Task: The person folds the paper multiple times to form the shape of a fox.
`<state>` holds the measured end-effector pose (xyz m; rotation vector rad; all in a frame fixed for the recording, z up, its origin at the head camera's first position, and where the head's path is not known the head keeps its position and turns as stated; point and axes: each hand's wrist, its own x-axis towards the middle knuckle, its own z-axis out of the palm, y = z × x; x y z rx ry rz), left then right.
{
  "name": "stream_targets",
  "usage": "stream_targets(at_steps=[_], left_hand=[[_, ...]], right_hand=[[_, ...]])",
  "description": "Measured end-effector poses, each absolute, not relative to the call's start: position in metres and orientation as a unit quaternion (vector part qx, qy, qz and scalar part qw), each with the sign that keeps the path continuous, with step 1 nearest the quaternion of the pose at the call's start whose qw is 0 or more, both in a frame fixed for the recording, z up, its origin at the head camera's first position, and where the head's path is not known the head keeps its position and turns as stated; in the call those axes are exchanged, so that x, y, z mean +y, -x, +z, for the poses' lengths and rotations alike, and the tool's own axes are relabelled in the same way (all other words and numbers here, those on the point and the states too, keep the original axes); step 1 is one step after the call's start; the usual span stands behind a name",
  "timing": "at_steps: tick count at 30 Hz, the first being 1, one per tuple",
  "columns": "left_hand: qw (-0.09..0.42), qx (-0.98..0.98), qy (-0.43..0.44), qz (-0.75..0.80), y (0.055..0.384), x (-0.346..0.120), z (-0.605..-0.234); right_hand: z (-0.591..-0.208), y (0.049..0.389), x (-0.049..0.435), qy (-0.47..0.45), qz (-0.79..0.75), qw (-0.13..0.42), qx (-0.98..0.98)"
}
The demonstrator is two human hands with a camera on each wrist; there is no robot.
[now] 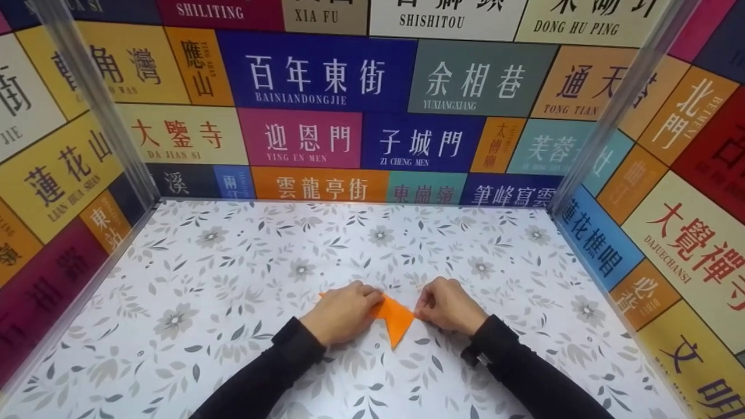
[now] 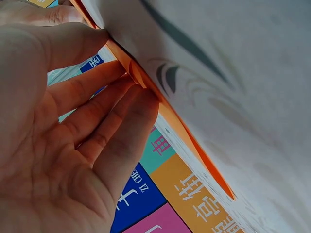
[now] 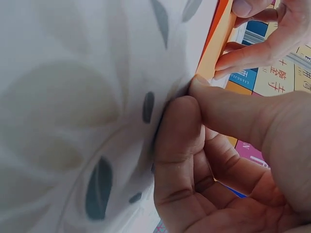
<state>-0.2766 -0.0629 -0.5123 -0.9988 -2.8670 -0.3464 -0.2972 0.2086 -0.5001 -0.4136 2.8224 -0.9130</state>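
Note:
A folded piece of orange paper (image 1: 398,320) lies on the patterned tabletop, one pointed flap aimed toward the person. My left hand (image 1: 344,311) covers its left part. In the left wrist view, the thumb and extended fingertips of that hand press along the orange paper (image 2: 182,131) against the tabletop. At the paper's right corner, my right hand (image 1: 448,305) pinches the tip between thumb and forefinger. The right wrist view shows this thumb and bent forefinger meeting at the end of the orange paper (image 3: 214,51), low against the surface.
A white tabletop (image 1: 233,372) printed with grey flowers and leaves spreads around the hands. Panels with colourful name signs (image 1: 317,73) rise at the back and both sides. Clear strips (image 1: 611,110) run up the corners. Black sleeves (image 1: 262,378) cover both forearms.

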Motion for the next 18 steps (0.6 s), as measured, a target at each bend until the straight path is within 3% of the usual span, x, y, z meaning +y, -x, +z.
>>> stream_targets(at_steps=[10, 18], left_hand=[[0.048, -0.938, 0.325, -0.109, 0.2776, -0.0604, -0.5145], [0.033, -0.94, 0.319, -0.116, 0.2758, -0.0604, -0.5124]], right_hand=[[-0.5039, 0.2938, 0.2145, 0.162, -0.309, 0.043, 0.936], [-0.5023, 0.2913, 0.2147, 0.136, -0.323, 0.059, 0.935]])
